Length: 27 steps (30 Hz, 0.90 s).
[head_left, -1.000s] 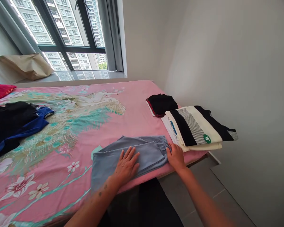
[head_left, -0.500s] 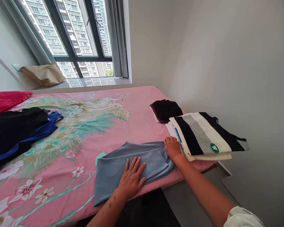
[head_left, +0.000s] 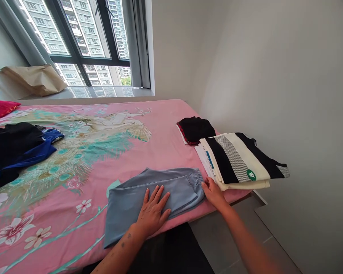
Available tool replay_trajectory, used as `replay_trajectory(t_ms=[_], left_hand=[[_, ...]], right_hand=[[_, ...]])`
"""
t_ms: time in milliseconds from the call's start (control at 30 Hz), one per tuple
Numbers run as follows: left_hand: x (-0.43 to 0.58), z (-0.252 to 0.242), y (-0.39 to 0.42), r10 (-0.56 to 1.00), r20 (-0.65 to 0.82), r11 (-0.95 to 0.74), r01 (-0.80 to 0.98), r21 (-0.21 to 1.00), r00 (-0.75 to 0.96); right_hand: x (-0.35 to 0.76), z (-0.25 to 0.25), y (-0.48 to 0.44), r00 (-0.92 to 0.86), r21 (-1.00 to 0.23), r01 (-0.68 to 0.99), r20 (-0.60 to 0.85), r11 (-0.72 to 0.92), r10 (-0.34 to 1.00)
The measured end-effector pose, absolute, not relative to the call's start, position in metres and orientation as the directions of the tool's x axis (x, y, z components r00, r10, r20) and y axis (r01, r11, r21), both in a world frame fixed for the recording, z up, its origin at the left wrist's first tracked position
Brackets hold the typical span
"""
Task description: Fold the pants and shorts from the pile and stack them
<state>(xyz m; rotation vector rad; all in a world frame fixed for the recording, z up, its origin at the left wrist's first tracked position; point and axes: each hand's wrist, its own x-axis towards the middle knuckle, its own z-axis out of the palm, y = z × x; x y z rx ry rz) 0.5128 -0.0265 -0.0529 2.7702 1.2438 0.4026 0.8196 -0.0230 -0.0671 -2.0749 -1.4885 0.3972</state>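
Note:
Folded blue-grey trousers (head_left: 125,205) with an elastic waistband lie at the near edge of the bed. My left hand (head_left: 153,213) rests flat on the middle of them, fingers spread. At the waistband end, my right hand (head_left: 214,194) is beside the gathered edge, its fingers loosely bent and slightly apart, fingertips at the fabric. Just beyond my right hand is a pile of folded clothes, topped by a cream and black striped shirt (head_left: 231,160) with a round green tag. A smaller folded black garment pile (head_left: 198,129) sits behind it.
The pink bedsheet (head_left: 168,144) has a peacock and flower print. Loose black and blue clothes (head_left: 25,148) lie heaped at the left, with a red cloth (head_left: 1,109) behind. A brown paper bag (head_left: 37,80) is on the windowsill. Wall bounds the right side.
My right hand has drawn back from over the waistband to its outer edge, so the gathered elastic now shows. My left hand stays flat on the trousers. The view has shifted slightly.

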Motion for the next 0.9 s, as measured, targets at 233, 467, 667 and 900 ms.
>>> replay_trajectory(t_ms=[233,467,667,900], left_hand=[[0.575,-0.052,-0.013,0.794,0.165,-0.608,0.75,0.26,0.586],[0.63,-0.054,-0.014,0.867,0.171,-0.498,0.788,0.362,0.469],[0.64,-0.045,-0.017,0.934,0.045,-0.271,0.621,0.735,0.354],[0.616,-0.014,-0.027,0.97,-0.073,-0.006,0.324,0.946,0.23]], right_hand=[[0.822,-0.062,-0.029,0.375,-0.742,0.578,-0.127,-0.339,0.918],[0.816,-0.041,-0.024,0.144,-0.928,0.265,-0.232,-0.264,0.962],[0.795,-0.031,-0.032,-0.072,-0.943,-0.228,-0.233,-0.244,0.97],[0.74,0.01,-0.032,-0.215,-0.898,-0.378,-0.151,-0.225,0.965]])
